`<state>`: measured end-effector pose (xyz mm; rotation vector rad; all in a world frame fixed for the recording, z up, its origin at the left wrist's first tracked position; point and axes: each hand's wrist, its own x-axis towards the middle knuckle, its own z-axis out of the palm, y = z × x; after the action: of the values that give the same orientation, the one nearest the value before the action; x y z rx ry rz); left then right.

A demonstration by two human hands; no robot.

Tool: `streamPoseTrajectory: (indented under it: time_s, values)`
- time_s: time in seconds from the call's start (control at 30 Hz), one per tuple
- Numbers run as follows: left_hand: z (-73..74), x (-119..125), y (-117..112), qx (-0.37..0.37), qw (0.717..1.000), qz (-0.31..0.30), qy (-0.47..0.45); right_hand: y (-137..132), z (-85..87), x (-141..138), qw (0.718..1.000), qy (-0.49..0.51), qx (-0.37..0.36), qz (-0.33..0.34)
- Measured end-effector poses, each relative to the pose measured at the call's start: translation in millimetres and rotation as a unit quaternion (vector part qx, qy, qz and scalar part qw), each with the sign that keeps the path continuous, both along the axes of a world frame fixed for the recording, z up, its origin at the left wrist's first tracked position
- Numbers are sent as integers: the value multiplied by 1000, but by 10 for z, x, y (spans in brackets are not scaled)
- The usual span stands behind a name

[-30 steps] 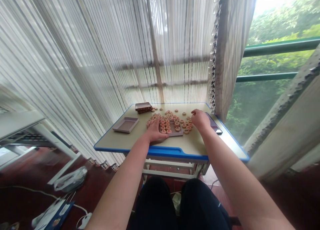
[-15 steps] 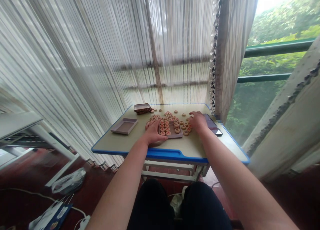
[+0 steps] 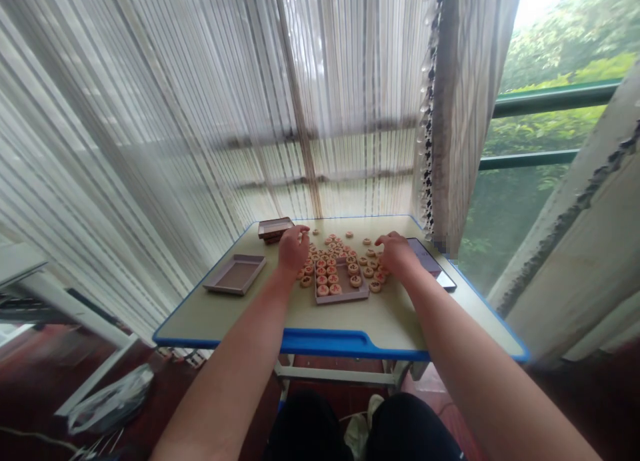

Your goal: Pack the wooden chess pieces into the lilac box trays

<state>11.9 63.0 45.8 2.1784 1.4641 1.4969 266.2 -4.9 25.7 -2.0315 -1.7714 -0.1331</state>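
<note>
Left hand (image 3: pixel 294 248) and right hand (image 3: pixel 397 252) half-curled near round pieces (image 3: pixel 331 271), palms hidden, any hold unclear.

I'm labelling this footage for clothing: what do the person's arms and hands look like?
Both forearms are bare as far as they show, with no sleeve in view. The left hand and right hand wear no gloves, and no watch or bracelet shows. Rings are too small to tell.

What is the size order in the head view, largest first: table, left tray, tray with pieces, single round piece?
1. Table
2. Left tray and tray with pieces: too alike to rank
3. Single round piece
</note>
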Motion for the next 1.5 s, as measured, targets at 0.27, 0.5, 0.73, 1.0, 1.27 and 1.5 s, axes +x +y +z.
streamPoseTrajectory:
  time_s: [0.27,0.5,0.73,1.0,1.27,1.5]
  values:
    - [-322,59,42,2,989,-34,144,-124,137,10,990,16,-137,12]
    - [-252,23,-37,-10,998,-9,58,-181,163,40,996,48,-76,-22]
    - [-242,-24,-69,-40,998,38,31,-133,52,-26,994,25,-101,19]
    - [-210,-7,-97,-40,996,-55,64,94,-111,-85,994,-11,61,88]
    - [-171,156,4,-109,967,-180,143,223,-243,-175,987,12,-22,157]
    - [-210,222,-8,-160,949,-197,186,258,-183,-155,996,16,-23,81]
